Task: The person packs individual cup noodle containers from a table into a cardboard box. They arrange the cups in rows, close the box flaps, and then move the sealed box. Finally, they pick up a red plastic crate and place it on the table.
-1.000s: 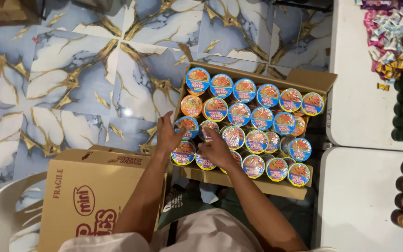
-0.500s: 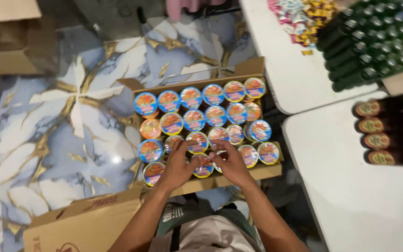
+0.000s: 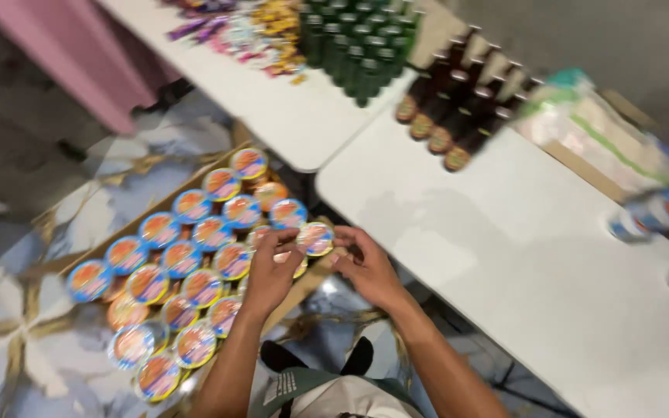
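Note:
An open cardboard box [image 3: 303,288] on the marble floor holds several small noodle cups with blue-rimmed orange lids [image 3: 195,232]. My left hand [image 3: 271,271] and my right hand [image 3: 369,269] meet at the box's near right corner. Together they grip one noodle cup [image 3: 317,238], lifted just above the others beside the table edge. My left fingers curl over its left side and cover a neighbouring cup. My right fingertips pinch its right rim. The picture is blurred by motion.
Two white tables [image 3: 505,255] stand right of the box. On them are green bottles [image 3: 358,46], brown bottles [image 3: 458,108], wrapped sweets [image 3: 257,27], plastic-wrapped packs [image 3: 605,131] and two cups [image 3: 656,213] at the far right. A pink cloth [image 3: 71,54] hangs at upper left.
The view has swung right, toward the tables. Both hands have closed on one cup at the box's corner and raised it toward the table edge.

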